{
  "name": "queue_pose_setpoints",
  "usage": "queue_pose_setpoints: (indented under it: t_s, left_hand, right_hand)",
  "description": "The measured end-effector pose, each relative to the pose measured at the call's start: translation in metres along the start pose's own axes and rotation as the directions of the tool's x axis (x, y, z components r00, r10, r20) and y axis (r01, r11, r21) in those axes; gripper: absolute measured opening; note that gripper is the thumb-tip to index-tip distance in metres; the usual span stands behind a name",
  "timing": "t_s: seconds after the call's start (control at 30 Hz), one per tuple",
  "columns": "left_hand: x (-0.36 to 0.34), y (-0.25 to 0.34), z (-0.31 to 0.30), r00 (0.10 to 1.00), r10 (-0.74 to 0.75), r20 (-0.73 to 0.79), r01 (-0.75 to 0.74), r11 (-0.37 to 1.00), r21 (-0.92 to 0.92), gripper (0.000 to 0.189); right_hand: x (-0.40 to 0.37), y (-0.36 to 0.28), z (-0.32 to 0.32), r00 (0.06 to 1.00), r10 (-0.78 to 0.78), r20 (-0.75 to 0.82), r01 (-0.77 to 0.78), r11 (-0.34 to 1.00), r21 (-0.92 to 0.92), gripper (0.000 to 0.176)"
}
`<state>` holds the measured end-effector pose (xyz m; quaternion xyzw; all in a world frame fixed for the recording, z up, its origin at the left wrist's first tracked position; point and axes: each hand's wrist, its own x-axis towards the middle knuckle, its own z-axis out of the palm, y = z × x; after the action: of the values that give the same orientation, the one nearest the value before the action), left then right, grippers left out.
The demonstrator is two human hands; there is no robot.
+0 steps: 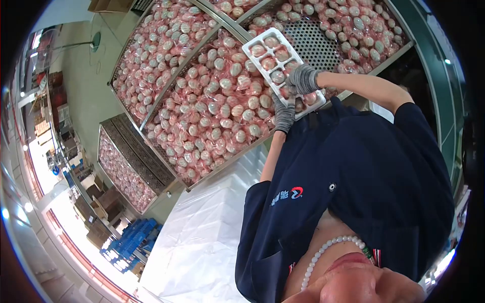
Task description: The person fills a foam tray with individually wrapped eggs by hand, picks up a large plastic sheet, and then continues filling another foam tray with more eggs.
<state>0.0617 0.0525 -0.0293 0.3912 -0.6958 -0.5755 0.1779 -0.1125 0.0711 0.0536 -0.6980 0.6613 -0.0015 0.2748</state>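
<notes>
A white plastic tray (273, 54) with two rows of cells lies at a slant over the bin's edge, with wrapped round items (268, 63) in pink-and-clear film in its cells. My left hand (284, 113), in a grey striped glove, is closed on the tray's near left side. Over the tray's near half, my right hand (303, 80), in a matching glove, has its fingers curled down into the cells. Whatever those fingers grip is hidden. Many more wrapped items (227, 86) fill the metal bin around the tray.
Perforated metal (310, 43) shows in the bin beyond the tray. Metal dividers (177, 76) split the bin. A smaller bin (126, 171) of wrapped items stands at the left. White sheeting (202, 222) lies near my left side, with blue crates (132, 242) farther left.
</notes>
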Motion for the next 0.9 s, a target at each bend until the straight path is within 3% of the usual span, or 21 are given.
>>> queue_pose_setpoints:
  t_s: [0.07, 0.13, 0.23, 0.33, 0.37, 0.4, 0.43, 0.47, 0.53, 0.57, 0.6, 0.63, 0.73, 0.8, 0.87, 0.9]
  left_hand:
    - [-0.002, 0.014, -0.007, 0.968, -0.199, 0.154, 0.206, 0.978, -0.030, 0.076]
    - [-0.001, 0.016, -0.007, 0.963, -0.233, 0.138, 0.232, 0.972, 0.030, 0.079]
    - [-0.005, 0.047, -0.013, 0.956, -0.249, 0.157, 0.260, 0.964, -0.052, 0.083]
    - [-0.005, -0.003, -0.004, 0.965, -0.196, 0.173, 0.191, 0.981, 0.044, 0.082]
    - [-0.003, -0.015, -0.004, 0.978, -0.157, 0.140, 0.132, 0.977, 0.170, 0.078]
    - [-0.006, -0.026, -0.003, 0.977, -0.158, 0.142, 0.132, 0.976, 0.173, 0.078]
    - [-0.007, -0.005, -0.008, 0.983, -0.141, 0.116, 0.118, 0.976, 0.183, 0.078]
    - [-0.008, 0.008, -0.012, 0.988, -0.121, 0.091, 0.102, 0.975, 0.196, 0.078]
    - [-0.009, 0.005, -0.013, 0.982, -0.181, 0.061, 0.155, 0.942, 0.299, 0.078]
    - [-0.011, 0.017, -0.018, 0.984, -0.166, 0.067, 0.152, 0.974, 0.169, 0.079]
    - [-0.012, 0.025, -0.021, 0.986, -0.151, 0.075, 0.149, 0.988, 0.036, 0.080]
    - [-0.014, -0.005, -0.021, 0.996, -0.068, 0.064, 0.049, 0.965, 0.256, 0.075]
    - [-0.016, -0.025, -0.024, 0.985, -0.134, 0.112, 0.122, 0.986, 0.111, 0.073]
    - [-0.019, -0.021, -0.025, 0.992, -0.086, 0.088, 0.067, 0.978, 0.200, 0.072]
    - [-0.017, -0.012, -0.028, 0.960, -0.250, 0.127, 0.249, 0.968, 0.021, 0.076]
    - [-0.017, -0.007, -0.029, 0.962, -0.240, 0.129, 0.239, 0.971, 0.025, 0.076]
  right_hand:
    - [0.001, 0.000, 0.006, 0.998, -0.007, -0.054, 0.007, 1.000, -0.010, 0.028]
    - [0.001, 0.002, 0.011, 0.994, 0.001, -0.108, 0.019, 0.983, 0.185, 0.028]
    - [-0.008, 0.001, 0.008, 0.995, 0.021, -0.096, 0.009, 0.954, 0.299, 0.028]
    - [-0.014, -0.009, 0.008, 0.992, 0.047, -0.113, 0.004, 0.910, 0.415, 0.025]
    - [-0.017, -0.014, 0.001, 0.983, 0.022, -0.185, 0.062, 0.898, 0.435, 0.025]
    - [-0.018, -0.016, -0.007, 0.966, 0.001, -0.257, 0.119, 0.886, 0.448, 0.024]
    - [-0.015, -0.016, -0.014, 0.933, -0.024, -0.359, 0.203, 0.859, 0.471, 0.025]
    - [-0.017, -0.018, -0.033, 0.932, -0.018, -0.362, 0.201, 0.857, 0.474, 0.025]
    - [-0.024, -0.018, -0.075, 0.990, 0.071, -0.126, 0.097, 0.321, 0.942, 0.025]
    - [-0.029, -0.017, -0.076, 0.979, 0.090, -0.183, 0.158, 0.232, 0.960, 0.031]
    - [-0.034, -0.017, -0.079, 0.977, 0.093, -0.191, 0.165, 0.234, 0.958, 0.031]
    - [-0.046, -0.022, -0.091, 0.969, 0.166, -0.184, 0.146, 0.218, 0.965, 0.033]
    - [-0.062, -0.026, -0.100, 0.952, 0.265, -0.156, 0.118, 0.156, 0.981, 0.036]
    - [-0.071, -0.033, -0.105, 0.946, 0.284, -0.156, 0.141, 0.074, 0.987, 0.035]
    - [-0.078, -0.049, -0.109, 0.918, 0.366, -0.154, 0.159, 0.017, 0.987, 0.025]
    - [-0.078, -0.051, -0.104, 0.907, 0.369, -0.203, 0.223, -0.011, 0.975, 0.025]
